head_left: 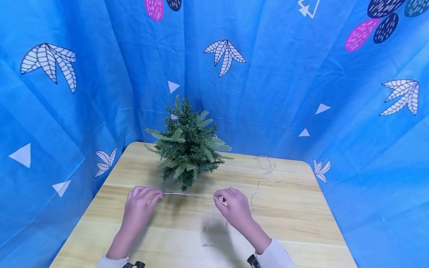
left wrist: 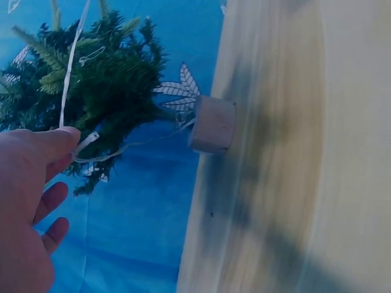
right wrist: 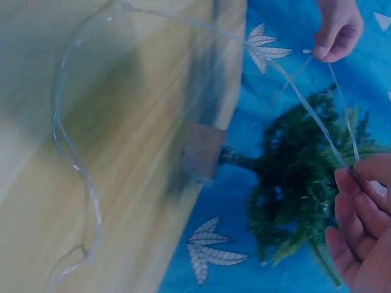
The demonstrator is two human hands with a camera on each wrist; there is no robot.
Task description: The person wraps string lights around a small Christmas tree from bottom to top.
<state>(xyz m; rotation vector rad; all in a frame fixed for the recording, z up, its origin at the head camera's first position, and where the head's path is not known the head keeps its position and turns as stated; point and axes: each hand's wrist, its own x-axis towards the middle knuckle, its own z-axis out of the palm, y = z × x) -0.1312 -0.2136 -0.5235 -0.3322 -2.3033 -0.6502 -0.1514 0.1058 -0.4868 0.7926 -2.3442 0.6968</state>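
Observation:
A small artificial Christmas tree (head_left: 189,143) stands toward the back of the table; its block base (left wrist: 214,124) shows in both wrist views. My left hand (head_left: 141,204) pinches a thin clear string-light wire (head_left: 187,194) between thumb and forefinger, with a short wire end jutting out in the left wrist view. Another stretch runs from there toward the base. My right hand (head_left: 234,206) pinches the same wire farther right, so it spans fairly straight in front of the tree. From the right fingers, more wire (right wrist: 305,104) hangs and loops down to the table.
Loose coils of the wire (head_left: 264,163) lie at the table's back right, trailing forward toward my right hand. The wooden table (head_left: 295,223) has rounded back corners. A blue patterned curtain (head_left: 268,93) hangs close behind it and along both sides.

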